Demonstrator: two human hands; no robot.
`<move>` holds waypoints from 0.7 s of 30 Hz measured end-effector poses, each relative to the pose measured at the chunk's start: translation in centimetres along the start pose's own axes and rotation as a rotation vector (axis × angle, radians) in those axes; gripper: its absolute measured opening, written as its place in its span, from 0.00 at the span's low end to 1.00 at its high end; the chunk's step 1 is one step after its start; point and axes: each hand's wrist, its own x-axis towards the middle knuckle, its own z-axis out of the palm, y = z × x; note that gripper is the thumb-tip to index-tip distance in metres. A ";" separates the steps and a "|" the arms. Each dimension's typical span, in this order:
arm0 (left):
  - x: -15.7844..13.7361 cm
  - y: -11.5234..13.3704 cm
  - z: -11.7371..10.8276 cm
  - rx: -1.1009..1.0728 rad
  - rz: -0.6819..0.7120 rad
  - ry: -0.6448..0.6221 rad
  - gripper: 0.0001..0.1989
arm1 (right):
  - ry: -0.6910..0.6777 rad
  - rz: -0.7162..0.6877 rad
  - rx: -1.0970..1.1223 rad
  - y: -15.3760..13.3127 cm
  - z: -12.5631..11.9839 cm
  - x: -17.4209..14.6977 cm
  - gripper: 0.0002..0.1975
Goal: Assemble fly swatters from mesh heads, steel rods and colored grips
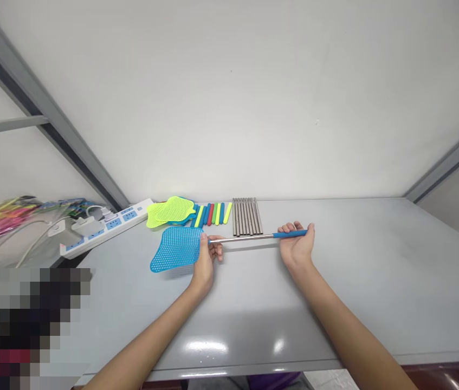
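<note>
A blue fly swatter [178, 249] with a perforated head, a thin metal shaft and a blue grip is held level above the table, its head to the left. My left hand [205, 262] pinches it where the head meets the shaft, thumb on top. At the other end, my right hand [297, 248] holds the blue grip, its end against the thumb and the fingers curled behind. Beyond the swatter lie a row of metal tubes [247, 216], several coloured grip sleeves [212, 214], and a pile of loose swatter heads [172, 210], yellow-green over blue.
On the left, a white power strip [123, 219] with plugs and cables lies slantwise. Behind it are plastic bags of colourful items [4, 219]. The grey table [375, 287] meets a white wall [253, 108] at the back, with metal frame posts at both sides. The lower left is pixelated.
</note>
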 end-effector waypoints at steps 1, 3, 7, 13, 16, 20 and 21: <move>0.0 -0.1 0.0 -0.005 -0.007 0.002 0.23 | -0.006 -0.015 -0.036 0.0 0.1 0.0 0.17; 0.1 -0.1 -0.1 -0.014 -0.018 0.009 0.23 | -0.024 -0.046 -0.128 0.0 0.1 0.0 0.16; 0.2 0.2 -0.2 -0.027 -0.016 0.038 0.22 | -0.072 -0.117 -0.295 0.1 0.1 -0.1 0.15; 0.2 0.5 -0.3 0.007 0.022 0.062 0.22 | -0.061 -0.111 -0.537 0.0 0.1 0.0 0.19; 0.2 0.5 -0.3 0.022 0.029 0.068 0.23 | -0.069 -0.127 -0.565 0.0 0.0 0.0 0.20; 0.2 0.6 -0.3 0.023 0.022 0.065 0.23 | -0.078 -0.150 -0.603 0.0 0.1 -0.1 0.20; 0.2 0.7 -0.4 0.029 0.022 0.063 0.23 | -0.079 -0.160 -0.617 0.0 0.1 -0.1 0.20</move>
